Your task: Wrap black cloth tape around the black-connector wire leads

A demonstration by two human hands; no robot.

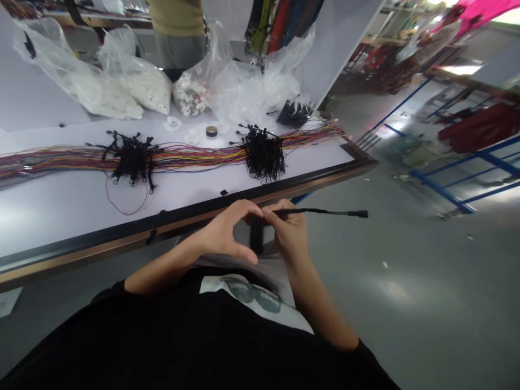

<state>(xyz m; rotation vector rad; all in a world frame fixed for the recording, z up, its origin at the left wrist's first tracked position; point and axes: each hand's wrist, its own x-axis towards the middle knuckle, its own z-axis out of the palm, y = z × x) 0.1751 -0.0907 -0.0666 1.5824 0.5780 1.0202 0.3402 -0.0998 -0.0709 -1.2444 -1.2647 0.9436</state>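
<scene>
Pinching a black cable (323, 211) between thumb and fingers, the right hand (292, 225) sits beside the left hand (225, 230) off the table's (73, 206) near edge; the left's thumb spreads wide, and whether it grips the blurred black strip (257, 237) between them is unclear.

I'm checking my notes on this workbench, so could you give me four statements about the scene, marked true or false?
1. The right hand holds a black cable. True.
2. The left hand lies on the tape roll. False: the left hand is beside the right hand.
3. A black connector bunch lies among colored wires. True.
4. The tape roll lies on the floor. False: the tape roll is on the table.
</scene>
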